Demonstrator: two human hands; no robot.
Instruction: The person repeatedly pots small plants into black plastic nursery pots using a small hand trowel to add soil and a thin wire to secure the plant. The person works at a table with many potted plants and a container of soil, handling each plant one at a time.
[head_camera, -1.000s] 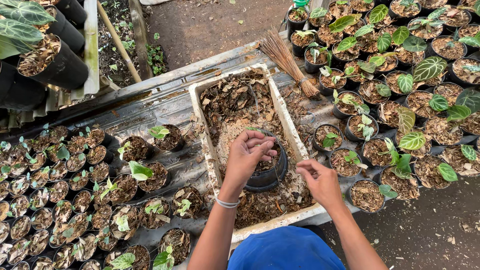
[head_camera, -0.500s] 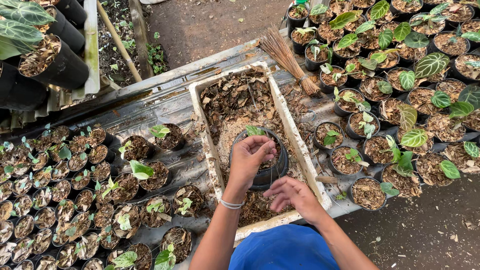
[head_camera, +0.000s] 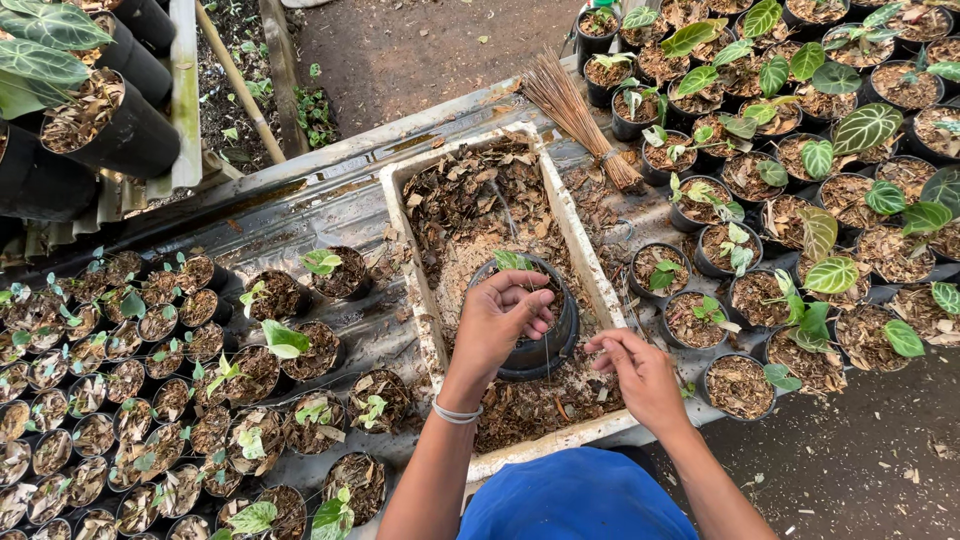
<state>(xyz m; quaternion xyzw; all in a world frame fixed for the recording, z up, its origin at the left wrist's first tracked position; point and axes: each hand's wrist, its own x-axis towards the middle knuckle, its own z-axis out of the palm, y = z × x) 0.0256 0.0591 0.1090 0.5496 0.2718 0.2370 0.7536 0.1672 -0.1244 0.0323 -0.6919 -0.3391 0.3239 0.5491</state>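
The left hand covers the near rim of a black pot, so how its fingers close there is hard to make out: they curl inward over the pot's mouth, and whether they pinch the small green seedling standing at the far rim cannot be told. The pot sits in the middle of a long white trough filled with dry leaf litter; much of the pot's filling is hidden under the hand. The right hand hovers just right of the pot over the trough's near right edge, its fingers drawn narrow together as if pinching something too small to see. A blue cap cuts off the trough's near end.

The trough lies on a grey metal bench. To the left stand many small black pots of seedlings, running out of the frame. To the right are larger pots with veined green leaves, also cut off by the edge. A straw broom head lies just beyond the trough's far right corner. At the far left, big black pots hold broad leaves.
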